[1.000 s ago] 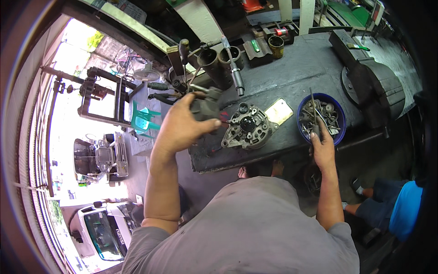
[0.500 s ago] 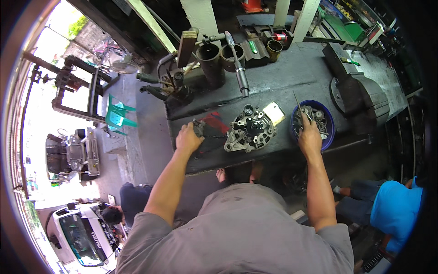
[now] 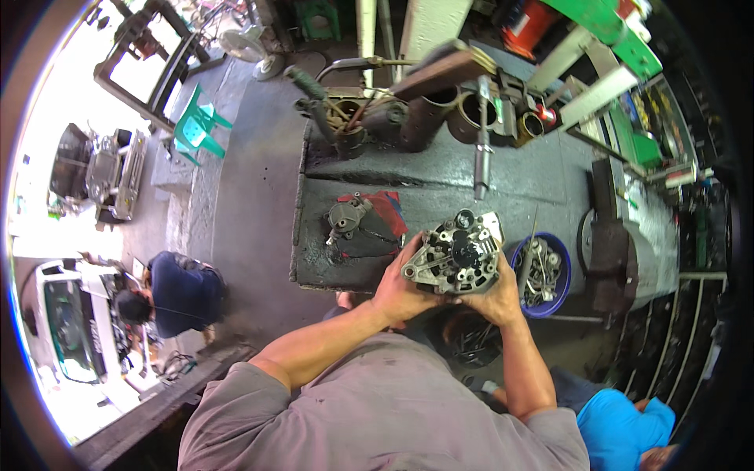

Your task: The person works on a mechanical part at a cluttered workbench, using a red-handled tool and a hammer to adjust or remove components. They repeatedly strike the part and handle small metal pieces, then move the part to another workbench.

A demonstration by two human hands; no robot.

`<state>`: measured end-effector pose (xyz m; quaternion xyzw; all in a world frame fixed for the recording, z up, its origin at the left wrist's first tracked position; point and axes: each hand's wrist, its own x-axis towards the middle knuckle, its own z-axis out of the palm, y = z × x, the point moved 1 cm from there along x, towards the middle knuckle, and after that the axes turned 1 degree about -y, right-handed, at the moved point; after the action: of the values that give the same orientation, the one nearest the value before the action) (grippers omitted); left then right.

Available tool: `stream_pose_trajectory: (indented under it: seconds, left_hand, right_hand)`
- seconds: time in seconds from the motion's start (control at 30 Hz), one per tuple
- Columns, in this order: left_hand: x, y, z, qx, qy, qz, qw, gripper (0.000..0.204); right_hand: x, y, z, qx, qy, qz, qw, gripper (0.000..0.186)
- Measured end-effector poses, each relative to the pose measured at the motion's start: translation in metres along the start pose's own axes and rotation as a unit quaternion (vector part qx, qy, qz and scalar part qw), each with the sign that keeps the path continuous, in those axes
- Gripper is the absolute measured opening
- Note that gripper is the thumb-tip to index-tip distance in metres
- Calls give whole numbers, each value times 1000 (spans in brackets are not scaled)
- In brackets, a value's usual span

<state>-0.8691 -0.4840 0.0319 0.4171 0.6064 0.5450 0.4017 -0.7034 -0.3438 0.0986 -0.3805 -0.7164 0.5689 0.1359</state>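
Observation:
Both of my hands are closed round an alternator (image 3: 452,255), a round metal body with a black centre and a protruding mounting lug. My left hand (image 3: 398,292) grips its left side, and my right hand (image 3: 500,297) holds the lower right side. It is at the near edge of the dark workbench (image 3: 440,177); whether its underside rests on the bench is hidden. Left of it lies a small round cast-metal part (image 3: 348,217) beside a red cloth (image 3: 385,210). Behind the alternator's right edge shows a pale rectangular thing (image 3: 492,225).
A blue-rimmed bowl (image 3: 566,279) of loose metal parts stands right of the alternator. Farther right sits a bench vise (image 3: 616,251). Metal cylinders (image 3: 473,118) and a long tool (image 3: 482,161) line the back. One person (image 3: 184,294) bends at left; another (image 3: 624,424) is at lower right.
My left hand has left the small metal part and my right hand the bowl; both now hold the alternator, shifted toward me. The thin tool stays in the bowl. My view has turned.

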Motion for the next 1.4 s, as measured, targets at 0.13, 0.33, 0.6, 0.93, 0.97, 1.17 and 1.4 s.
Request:
stream_pose_trajectory:
  seconds: [0.13, 0.33, 0.6, 0.93, 0.97, 1.17, 1.4]
  left_hand:
    - [-21, 10, -6, -333, 57, -74, 938, 94]
    - [-28, 19, -16, -585, 44, -199, 785, 64]
    - [-22, 39, -46, -714, 11, -220, 664, 71]
    - [-20, 40, -53, -777, -15, -201, 596, 81]
    - [-19, 40, -53, -785, -23, -201, 585, 81]
    - [-21, 37, -54, -779, -24, -196, 595, 81]
    - [-20, 38, -57, -766, -10, -243, 595, 86]
  right_hand:
    - [6, -91, 10, -379, -34, -125, 916, 117]
    - [86, -173, 81, -628, -162, 27, 761, 89]
    - [135, -217, 147, -748, -264, 74, 605, 95]
    - [151, -229, 173, -773, -290, 89, 558, 93]
    - [151, -228, 174, -767, -290, 88, 565, 94]
    - [157, -214, 169, -750, -296, 80, 586, 94]
    - [156, -207, 162, -721, -295, 86, 620, 88]
